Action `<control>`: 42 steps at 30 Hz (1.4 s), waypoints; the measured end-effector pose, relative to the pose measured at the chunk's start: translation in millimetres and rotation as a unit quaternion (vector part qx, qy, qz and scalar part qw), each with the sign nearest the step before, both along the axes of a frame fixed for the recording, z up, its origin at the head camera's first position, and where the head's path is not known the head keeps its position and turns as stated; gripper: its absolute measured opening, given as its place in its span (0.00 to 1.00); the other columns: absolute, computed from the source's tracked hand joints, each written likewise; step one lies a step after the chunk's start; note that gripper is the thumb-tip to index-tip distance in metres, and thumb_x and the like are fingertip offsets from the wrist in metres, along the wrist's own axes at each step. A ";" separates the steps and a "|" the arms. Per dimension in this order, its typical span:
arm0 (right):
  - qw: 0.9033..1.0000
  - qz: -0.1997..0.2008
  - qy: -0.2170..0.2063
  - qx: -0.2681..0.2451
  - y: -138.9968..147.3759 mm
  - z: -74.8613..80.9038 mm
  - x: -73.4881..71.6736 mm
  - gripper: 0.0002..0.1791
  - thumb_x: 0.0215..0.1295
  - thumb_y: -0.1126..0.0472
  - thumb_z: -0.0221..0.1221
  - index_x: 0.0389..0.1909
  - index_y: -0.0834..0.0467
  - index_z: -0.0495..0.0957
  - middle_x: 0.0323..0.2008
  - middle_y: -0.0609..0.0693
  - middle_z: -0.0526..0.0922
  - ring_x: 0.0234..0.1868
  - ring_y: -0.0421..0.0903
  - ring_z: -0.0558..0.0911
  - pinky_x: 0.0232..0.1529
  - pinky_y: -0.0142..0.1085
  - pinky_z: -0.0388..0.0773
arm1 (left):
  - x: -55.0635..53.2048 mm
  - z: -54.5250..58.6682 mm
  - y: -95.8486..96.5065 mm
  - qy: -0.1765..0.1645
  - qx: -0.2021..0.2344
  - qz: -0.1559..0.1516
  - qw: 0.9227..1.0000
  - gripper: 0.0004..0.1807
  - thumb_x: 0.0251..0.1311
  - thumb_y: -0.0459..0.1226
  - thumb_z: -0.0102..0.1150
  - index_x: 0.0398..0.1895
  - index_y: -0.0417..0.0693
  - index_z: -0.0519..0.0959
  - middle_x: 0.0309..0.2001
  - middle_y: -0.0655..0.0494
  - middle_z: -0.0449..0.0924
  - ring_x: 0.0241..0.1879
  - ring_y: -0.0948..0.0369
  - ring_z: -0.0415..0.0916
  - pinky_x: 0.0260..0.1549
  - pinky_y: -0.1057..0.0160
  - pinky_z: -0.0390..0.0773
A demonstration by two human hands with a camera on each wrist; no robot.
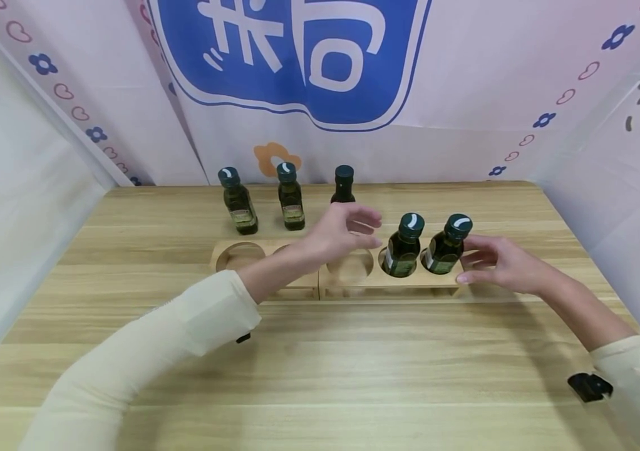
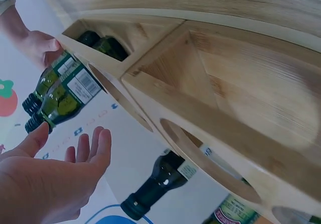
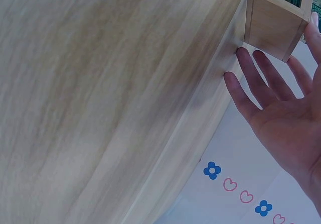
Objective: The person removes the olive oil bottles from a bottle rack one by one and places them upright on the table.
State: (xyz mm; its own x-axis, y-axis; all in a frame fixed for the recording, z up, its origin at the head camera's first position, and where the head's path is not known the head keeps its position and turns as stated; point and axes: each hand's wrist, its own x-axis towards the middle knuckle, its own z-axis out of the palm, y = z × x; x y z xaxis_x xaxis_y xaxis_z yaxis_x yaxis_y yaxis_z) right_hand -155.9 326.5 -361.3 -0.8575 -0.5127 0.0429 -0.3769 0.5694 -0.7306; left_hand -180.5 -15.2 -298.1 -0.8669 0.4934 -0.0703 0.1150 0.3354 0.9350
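Two dark green glass bottles (image 1: 402, 254) (image 1: 443, 250) with dark green caps stand in the two right-hand holes of the right wooden rack (image 1: 376, 282). The rack's leftmost hole holds nothing. My left hand (image 1: 342, 233) hovers over the rack with its fingers spread and loosely bent, left of these bottles and apart from them. Beside the right end of the rack is my right hand (image 1: 495, 264), its fingers extended. In the right wrist view this hand (image 3: 288, 116) lies close to the rack's end wall (image 3: 276, 25); whether it touches, I cannot tell.
A second wooden rack (image 1: 311, 282) adjoins on the left, partly hidden by my left arm. Behind the racks stand three more green bottles (image 1: 241, 210) (image 1: 292, 207) (image 1: 344, 188), the rightmost partly covered by my left hand. A printed cloth (image 1: 455, 150) hangs behind the wooden table (image 1: 382, 369).
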 end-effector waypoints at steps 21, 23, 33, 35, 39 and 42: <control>1.000 -0.004 -0.012 -0.004 -1.4 1.2 0.9 0.27 0.61 0.71 0.72 0.60 0.71 0.77 0.56 0.66 0.82 0.55 0.64 0.84 0.56 0.47 0.84 | 2.1 -6.5 26.7 0.000 -0.009 -0.036 0.999 0.28 0.60 0.26 0.72 0.65 0.40 0.78 0.61 0.47 0.82 0.62 0.53 0.79 0.60 0.60 0.80; 1.000 -0.002 -0.009 -0.003 -1.8 1.1 0.4 0.27 0.60 0.71 0.72 0.60 0.70 0.77 0.55 0.66 0.83 0.55 0.65 0.84 0.56 0.48 0.84 | 1.9 -7.2 27.1 -0.002 -0.005 -0.037 0.999 0.28 0.59 0.26 0.73 0.64 0.40 0.79 0.62 0.47 0.81 0.62 0.53 0.79 0.61 0.60 0.80; 1.000 -0.001 -0.008 -0.001 -1.2 0.2 -0.8 0.27 0.61 0.71 0.72 0.60 0.70 0.77 0.55 0.65 0.83 0.55 0.64 0.85 0.56 0.49 0.84 | -0.7 -10.9 30.0 -0.005 0.009 -0.048 0.999 0.30 0.60 0.29 0.74 0.67 0.41 0.78 0.62 0.47 0.81 0.63 0.52 0.78 0.63 0.60 0.78; 1.000 -0.001 -0.008 -0.001 -1.1 0.5 -0.6 0.27 0.61 0.71 0.72 0.60 0.70 0.77 0.55 0.66 0.83 0.55 0.64 0.85 0.56 0.49 0.84 | -1.2 -11.9 31.0 -0.002 0.012 -0.051 0.999 0.30 0.60 0.29 0.74 0.67 0.41 0.78 0.62 0.47 0.82 0.63 0.52 0.79 0.62 0.60 0.79; 1.000 -0.003 -0.013 0.000 -1.1 1.3 -0.3 0.27 0.61 0.70 0.72 0.61 0.70 0.77 0.56 0.66 0.83 0.55 0.64 0.84 0.57 0.50 0.83 | -1.6 -14.2 33.2 -0.003 0.030 -0.063 0.998 0.28 0.60 0.27 0.73 0.64 0.38 0.79 0.60 0.44 0.83 0.60 0.53 0.81 0.58 0.63 0.81; 1.000 -0.006 -0.019 0.000 -1.2 1.6 0.0 0.27 0.61 0.70 0.72 0.61 0.70 0.77 0.56 0.66 0.82 0.56 0.64 0.84 0.57 0.51 0.83 | -2.0 -16.1 34.4 -0.007 0.046 -0.069 0.997 0.26 0.60 0.26 0.72 0.63 0.36 0.79 0.58 0.42 0.84 0.58 0.53 0.82 0.55 0.65 0.82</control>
